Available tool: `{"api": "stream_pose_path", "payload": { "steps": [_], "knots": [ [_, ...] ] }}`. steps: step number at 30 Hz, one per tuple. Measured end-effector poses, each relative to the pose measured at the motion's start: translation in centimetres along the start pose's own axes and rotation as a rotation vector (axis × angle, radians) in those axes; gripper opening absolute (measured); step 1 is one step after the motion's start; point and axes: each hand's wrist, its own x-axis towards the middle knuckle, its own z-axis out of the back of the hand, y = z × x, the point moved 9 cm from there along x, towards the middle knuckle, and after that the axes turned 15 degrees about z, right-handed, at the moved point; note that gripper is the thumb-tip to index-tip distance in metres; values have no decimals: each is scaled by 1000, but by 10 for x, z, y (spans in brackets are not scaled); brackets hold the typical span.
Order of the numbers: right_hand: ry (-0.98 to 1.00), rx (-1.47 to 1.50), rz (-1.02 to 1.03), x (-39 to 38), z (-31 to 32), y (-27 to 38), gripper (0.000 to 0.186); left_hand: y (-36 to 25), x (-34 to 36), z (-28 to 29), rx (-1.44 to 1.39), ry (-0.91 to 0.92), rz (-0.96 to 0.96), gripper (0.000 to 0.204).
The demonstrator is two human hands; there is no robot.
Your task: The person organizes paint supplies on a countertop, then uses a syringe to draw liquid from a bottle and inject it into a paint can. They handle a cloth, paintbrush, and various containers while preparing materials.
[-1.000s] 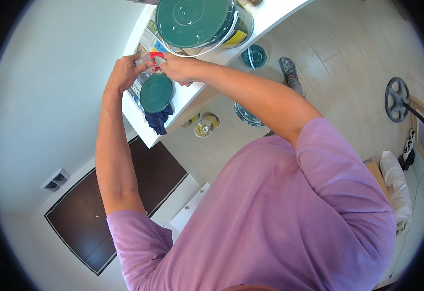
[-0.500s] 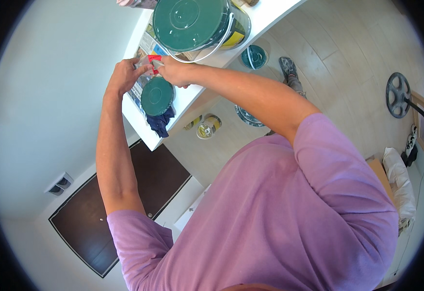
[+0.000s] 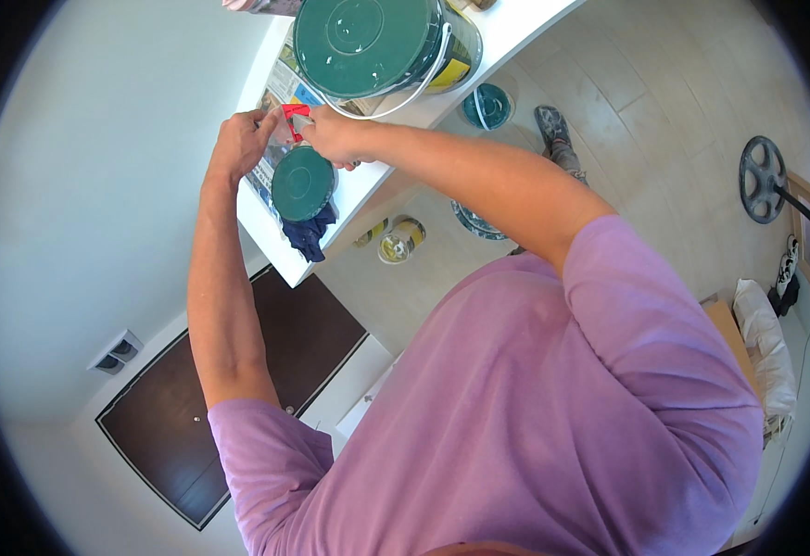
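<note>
Over the white counter (image 3: 280, 243), my two hands meet at a small piece with red edges and clear plastic (image 3: 291, 119); its exact kind is hard to make out. My left hand (image 3: 240, 144) pinches its clear plastic side between thumb and fingers. On the other side, my right hand (image 3: 335, 137) is closed around a greyish part beside the red edge, and its fingers partly hide it. Just below the hands stands a tub with a green lid (image 3: 302, 183), a dark blue cloth (image 3: 309, 233) bunched against it. Printed paper (image 3: 282, 82) lies beneath.
A large paint bucket with a green lid (image 3: 359, 42) and white handle stands beyond my hands. On the floor are a small green-topped bucket (image 3: 488, 107), a yellow-labelled container (image 3: 401, 241) and another bucket (image 3: 475, 222). A wall (image 3: 118, 185) runs along the left.
My left thumb has lifted slightly up and back along the clear plastic, so more of the red edge shows. My right hand has stayed nearly in place.
</note>
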Motion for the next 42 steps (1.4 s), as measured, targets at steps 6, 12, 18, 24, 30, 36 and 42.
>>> {"api": "stream_pose_path", "payload": {
  "steps": [6, 12, 18, 24, 30, 36, 42],
  "knots": [
    [-90, -146, 95, -6, 3, 8, 46, -6, 2, 2, 25, 24, -2, 52],
    [-67, 36, -5, -18, 5, 19, 45, -1, 3, -1, 8, -15, -55, 52],
    [-9, 8, -69, -24, 4, 9, 51, 3, 1, 0, 19, -13, -19, 54],
    [-62, -30, -70, -43, 17, 18, 62, 8, -3, 0, 61, 21, 34, 58],
    [-71, -17, -50, -48, 18, 18, 66, -22, -24, 8, 197, 38, -19, 77],
    [-86, -13, -54, -49, 17, 15, 64, -15, -18, -4, 258, 29, -173, 85],
    [-77, 22, -35, -50, 15, 16, 50, -19, -18, -4, 229, 52, -125, 79]
  ]
}}
